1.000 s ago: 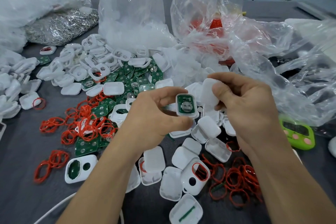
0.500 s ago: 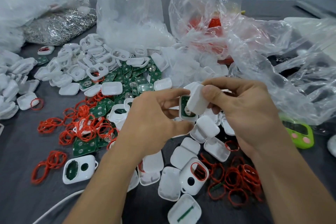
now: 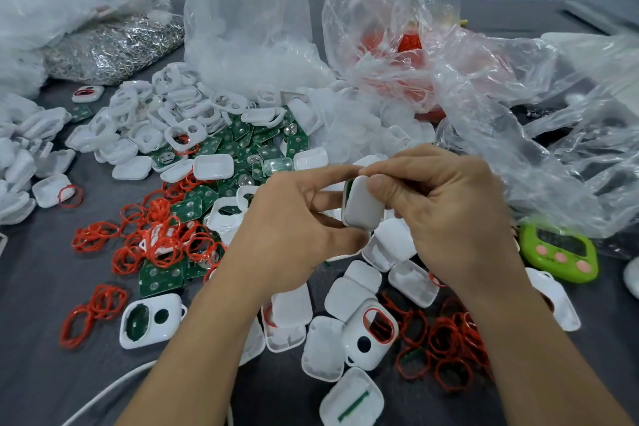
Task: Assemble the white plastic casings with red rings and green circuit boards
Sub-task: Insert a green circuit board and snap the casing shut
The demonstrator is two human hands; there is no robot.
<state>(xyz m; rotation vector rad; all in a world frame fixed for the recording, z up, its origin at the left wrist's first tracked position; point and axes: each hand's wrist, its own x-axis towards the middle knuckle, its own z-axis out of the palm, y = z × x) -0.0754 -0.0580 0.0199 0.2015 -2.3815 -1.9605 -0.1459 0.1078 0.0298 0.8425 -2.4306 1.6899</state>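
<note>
White casing [image 3: 363, 206] closed up, pinched between both hands.
The fingers [image 3: 380, 183] of my right hand [image 3: 453, 218] and those of my left hand [image 3: 294, 232] are clamped on it, above the worktop [image 3: 41, 287]. A second ago its halves were apart and the green circuit board [image 3: 349, 185] faced me; now they meet, with only a green sliver showing (upper left edge). Its long axis stands near upright, plain white face toward me. Below lie loose casings [image 3: 349, 297] and red rings [image 3: 166, 239], with a green timer [image 3: 560, 249] to the right.
</note>
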